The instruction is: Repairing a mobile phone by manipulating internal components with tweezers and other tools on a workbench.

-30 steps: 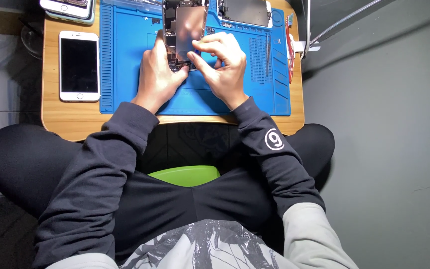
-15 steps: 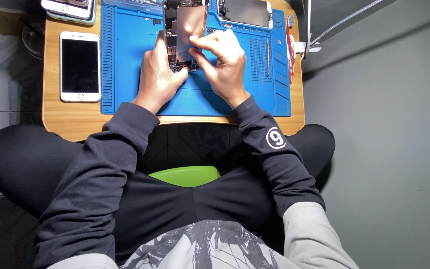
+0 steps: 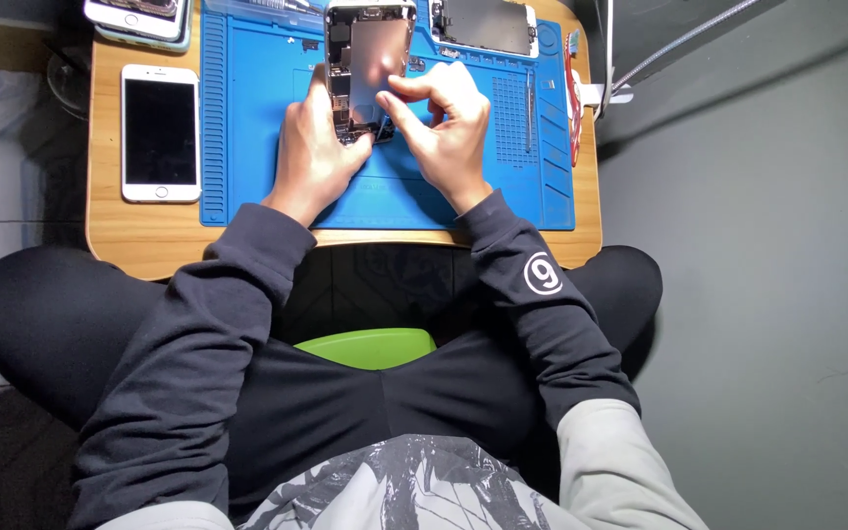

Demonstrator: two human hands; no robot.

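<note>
An opened phone body (image 3: 370,59) with its insides showing lies on a blue work mat (image 3: 247,147). My left hand (image 3: 314,157) grips the phone's lower left side. My right hand (image 3: 444,123) rests at its lower right, thumb and forefinger pinched at the bottom edge of the phone. Whether those fingers hold a small part or tool is hidden.
A white phone (image 3: 160,132) lies face up on the wooden table (image 3: 149,245), left of the mat. Another phone (image 3: 139,15) sits at the top left. A detached screen panel (image 3: 488,25) lies at the mat's top right, with a red tool (image 3: 571,93) along its right edge.
My right hand's fingers have shifted slightly at the phone's lower edge. My left hand and the phone stay in place.
</note>
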